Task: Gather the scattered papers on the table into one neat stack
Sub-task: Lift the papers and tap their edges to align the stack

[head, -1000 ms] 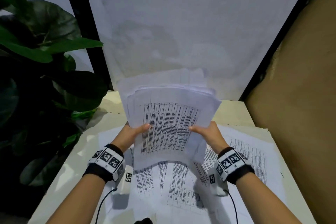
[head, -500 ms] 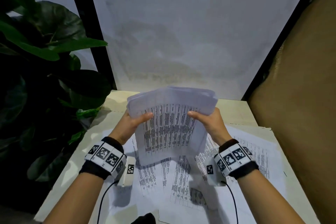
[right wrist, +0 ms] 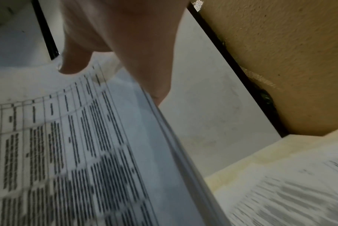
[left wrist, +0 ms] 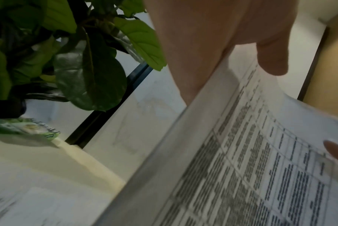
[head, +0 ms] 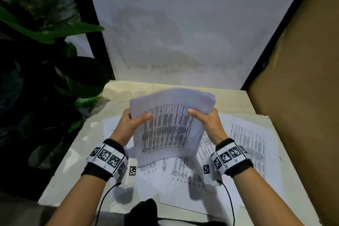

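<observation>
Table [head: 60, 176] strewn with papers [head: 247, 145]; both hands clamp the stack [head: 170, 128] upright.

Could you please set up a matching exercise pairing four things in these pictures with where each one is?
Things:
1. held sheaf of papers
2. loose printed sheets
3. leafy plant
4. brown board

Places:
A. standing along the right edge of the table
B. lying flat on the table
C. beside the table on the left
D. raised between the left hand and right hand

Pairs: 1-D, 2-B, 3-C, 4-A
</observation>
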